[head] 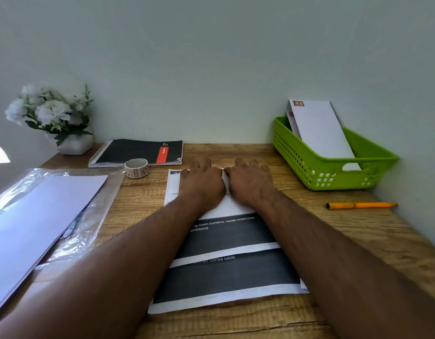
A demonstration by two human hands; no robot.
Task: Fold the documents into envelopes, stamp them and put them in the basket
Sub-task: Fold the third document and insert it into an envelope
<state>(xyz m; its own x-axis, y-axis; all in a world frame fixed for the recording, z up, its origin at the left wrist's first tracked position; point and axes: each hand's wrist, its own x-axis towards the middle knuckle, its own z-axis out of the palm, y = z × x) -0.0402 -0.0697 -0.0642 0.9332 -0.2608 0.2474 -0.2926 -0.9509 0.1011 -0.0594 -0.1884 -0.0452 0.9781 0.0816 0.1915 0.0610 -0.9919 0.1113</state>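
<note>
Two hands — left hand (201,184) and right hand (250,183) — press flat, fingers extended, side by side on the far end of one printed document (226,265) on the wooden desk (334,241). Two stamped envelopes (319,130) lean in one green basket (334,172) — one stamp roll (136,168), one orange pen (361,205), one notebook (138,151).

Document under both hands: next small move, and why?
Probably slide both hands apart along the far edge to press the crease flat. The left hand and right hand rest side by side on the far end of the document, where a white flap seems folded over; its ends look unpressed. The basket already holds stamped envelopes.
</note>
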